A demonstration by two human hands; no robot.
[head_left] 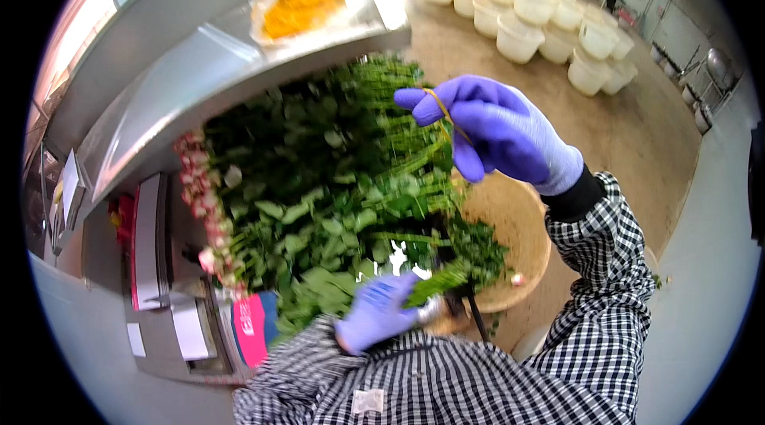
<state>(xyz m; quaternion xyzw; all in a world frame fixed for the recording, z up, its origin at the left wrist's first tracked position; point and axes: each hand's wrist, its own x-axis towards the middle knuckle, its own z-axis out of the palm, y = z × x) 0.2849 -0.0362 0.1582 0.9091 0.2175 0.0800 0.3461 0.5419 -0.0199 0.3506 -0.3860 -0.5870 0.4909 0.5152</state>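
Note:
My right hand (494,126), in a purple glove, is raised above the stems with a yellow rubber band (448,117) looped around its fingers. Low in front of my body, my left hand (377,313), in the same kind of glove, is closed around a bunch of green stems (437,283) whose ends stick out to the right. Leaves (319,293) spread out left of that hand. Beyond it lies a big pile of leafy roses (319,134), with pink and white blooms (199,178) at the left and stem ends to the right.
A metal shelf (183,82) overhangs the pile and carries a plastic bag of yellow rubber bands (307,3). Below my right arm stands a round tan tub (518,226) beside cut leaves (478,250). Several white buckets (518,36) stand on the floor at the back.

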